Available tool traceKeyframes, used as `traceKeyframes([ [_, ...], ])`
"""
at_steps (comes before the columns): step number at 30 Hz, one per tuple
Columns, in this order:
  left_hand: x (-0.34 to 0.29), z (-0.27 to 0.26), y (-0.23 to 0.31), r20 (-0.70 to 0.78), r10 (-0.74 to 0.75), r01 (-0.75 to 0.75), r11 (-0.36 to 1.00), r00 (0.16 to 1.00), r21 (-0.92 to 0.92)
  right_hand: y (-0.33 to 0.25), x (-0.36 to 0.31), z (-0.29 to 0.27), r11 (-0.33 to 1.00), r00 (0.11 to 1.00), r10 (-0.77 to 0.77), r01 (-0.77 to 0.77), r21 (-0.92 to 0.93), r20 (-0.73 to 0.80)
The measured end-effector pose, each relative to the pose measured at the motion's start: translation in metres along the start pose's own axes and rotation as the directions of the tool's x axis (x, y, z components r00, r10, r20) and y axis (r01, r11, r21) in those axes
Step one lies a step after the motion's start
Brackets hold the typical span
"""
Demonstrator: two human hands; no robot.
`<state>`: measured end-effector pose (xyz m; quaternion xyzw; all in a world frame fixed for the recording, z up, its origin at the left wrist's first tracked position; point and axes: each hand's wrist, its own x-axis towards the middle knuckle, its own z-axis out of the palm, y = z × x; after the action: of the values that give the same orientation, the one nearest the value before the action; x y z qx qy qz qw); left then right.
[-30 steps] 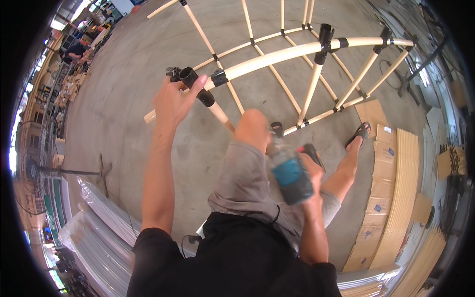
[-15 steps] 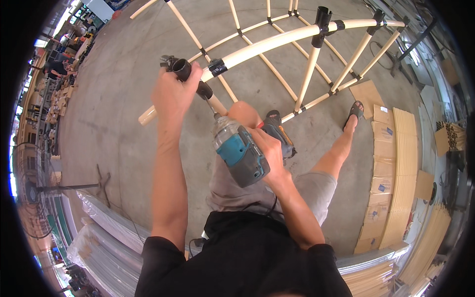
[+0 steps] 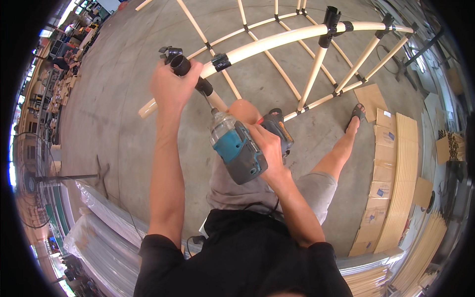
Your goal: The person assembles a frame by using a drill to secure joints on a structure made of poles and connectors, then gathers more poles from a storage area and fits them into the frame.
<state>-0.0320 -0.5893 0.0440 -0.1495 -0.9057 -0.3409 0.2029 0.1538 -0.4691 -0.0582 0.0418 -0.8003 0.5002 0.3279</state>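
Two grips are at work: the left grip (image 3: 173,89) is wrapped around a black connector (image 3: 181,65) at the near left corner of the tube frame (image 3: 277,43), and the right grip (image 3: 267,148) is closed on the handle of a teal and grey power driver (image 3: 231,146), which is above the lap with its bit (image 3: 206,97) pointing at the connector. The driver looks rigid and fairly heavy, with much weight likely in the dark battery (image 3: 283,133), so the handle is the sound place to hold. The pale tubes seem stiff, light and smooth, perhaps slippery; the connector should give firmer purchase. The left fingers' far side is hidden, the right palm covers the handle, and whether the bit touches anything is hard to tell. The frame's far part is cut off at the upper edge.
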Motion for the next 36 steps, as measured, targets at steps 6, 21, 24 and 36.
traceKeyframes([
  [6, 0.001, -0.002, -0.003, 0.047, -0.013, 0.014, 1.000, 0.999, -0.026, -0.008, 0.002, 0.003, 0.998, 1.000, 0.014, -0.014, -0.054, -0.016],
  [21, 0.010, -0.012, -0.001, 0.276, -0.087, 0.087, 0.996, 0.957, 0.015, -0.010, 0.011, 0.000, 0.996, 0.999, 0.008, -0.011, -0.089, -0.038],
  [24, 0.009, -0.008, -0.007, 0.253, -0.096, 0.093, 0.995, 0.963, 0.025, -0.010, 0.006, 0.001, 0.995, 1.000, -0.004, 0.004, -0.098, 0.001],
  [36, 0.009, -0.012, 0.002, 0.281, -0.093, 0.100, 0.995, 0.955, -0.010, -0.004, 0.003, 0.005, 0.993, 1.000, 0.016, -0.015, -0.113, 0.012],
])
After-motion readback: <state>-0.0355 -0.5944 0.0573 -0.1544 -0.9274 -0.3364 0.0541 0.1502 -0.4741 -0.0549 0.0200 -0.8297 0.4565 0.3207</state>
